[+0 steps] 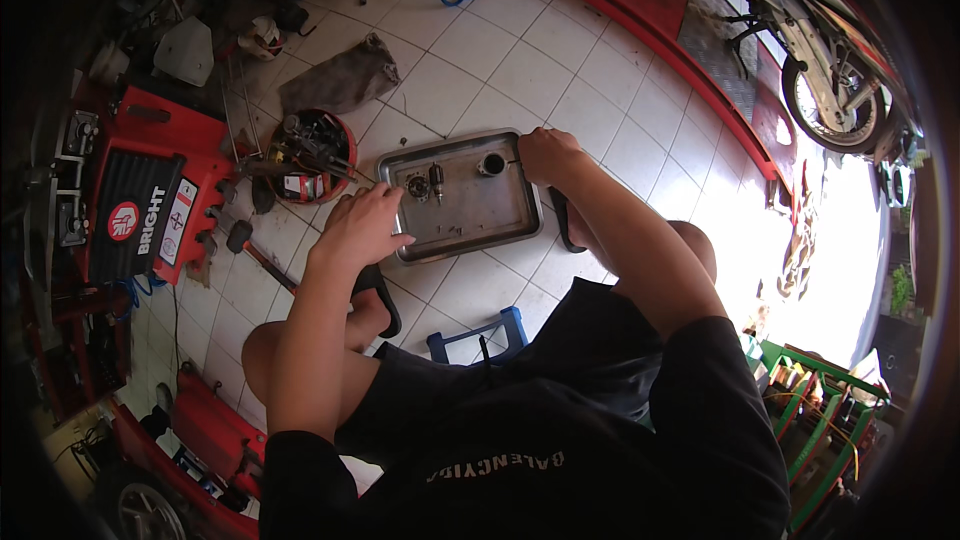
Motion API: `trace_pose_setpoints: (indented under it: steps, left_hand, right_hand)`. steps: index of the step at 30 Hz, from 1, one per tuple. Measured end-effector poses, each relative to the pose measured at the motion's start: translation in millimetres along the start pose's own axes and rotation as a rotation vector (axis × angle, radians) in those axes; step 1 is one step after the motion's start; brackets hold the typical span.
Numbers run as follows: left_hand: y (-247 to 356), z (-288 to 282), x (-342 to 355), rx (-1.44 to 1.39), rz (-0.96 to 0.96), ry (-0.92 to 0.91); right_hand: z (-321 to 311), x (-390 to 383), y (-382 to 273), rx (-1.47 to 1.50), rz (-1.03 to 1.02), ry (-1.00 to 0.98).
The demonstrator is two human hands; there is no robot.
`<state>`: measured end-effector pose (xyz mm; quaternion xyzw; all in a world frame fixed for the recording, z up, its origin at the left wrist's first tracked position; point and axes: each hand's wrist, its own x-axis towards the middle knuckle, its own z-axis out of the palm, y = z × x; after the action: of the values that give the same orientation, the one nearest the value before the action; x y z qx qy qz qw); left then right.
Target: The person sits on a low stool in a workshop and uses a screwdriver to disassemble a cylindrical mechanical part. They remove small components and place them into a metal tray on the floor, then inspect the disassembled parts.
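Note:
A shallow rectangular metal tray point(468, 240) lies on the tiled floor between my feet. At its left rim is my left hand point(362, 225), fingers curled over the edge and the thumb reaching inside. My right hand point(548, 155) grips the far right corner, its fingertips partly hidden. Inside the tray, a short dark-mouthed metal cylinder point(491, 165) stands near the right hand. A round metal part point(418, 186) and a slim shaft-like part point(436, 180) lie toward the far left. Several tiny pieces point(455, 231) are scattered near the close side.
Left of the tray sit a red tub point(345, 145) of tools, a hammer point(255, 252) and a red machine point(150, 210). A grey cloth point(340, 77) lies beyond. Close to me is a blue frame-like stool point(515, 332). A motorcycle point(830, 100) stands far right, a green rack point(815, 410) near right.

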<state>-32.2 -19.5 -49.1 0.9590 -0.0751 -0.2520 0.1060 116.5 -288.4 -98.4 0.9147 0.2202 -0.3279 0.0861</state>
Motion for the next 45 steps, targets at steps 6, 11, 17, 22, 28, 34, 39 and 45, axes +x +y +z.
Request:
trace_pose_setpoints:
  steps: [6,11,17,22,28,34,39,45]
  left_hand:
    - [0.4,-1.2,1.1,-0.006,-0.001,-0.009]
    - [1.8,-3.1,-2.2,0.000,-0.008,0.005]
    - [1.1,-0.8,-1.4,0.002,-0.012,-0.010]
    - [5.8,-10.4,0.4,-0.015,-0.037,-0.071]
    - [-11.7,0.8,-0.2,-0.004,0.016,0.009]
    - [-5.5,14.4,6.1,0.050,0.024,0.027]
    - [-2.9,26.1,27.4,0.017,0.030,0.061]
    - [13.0,11.6,29.9,0.058,-0.043,0.097]
  right_hand:
    - [5.8,3.4,2.5,0.004,-0.001,0.024]
    - [5.6,4.3,0.8,0.001,0.010,0.004]
    - [7.8,5.3,-0.9,-0.002,-0.003,0.011]
    - [2.5,0.3,-0.2,-0.021,0.018,-0.038]
    - [-2.3,-8.1,-16.3,-0.056,-0.061,0.022]
    - [-4.4,-62.6,-52.4,-0.141,-0.370,0.042]
    - [-11.3,-94.2,-65.9,-0.122,-0.547,-0.099]
    - [-21.2,-102.1,-73.1,-0.267,-0.532,-0.147]
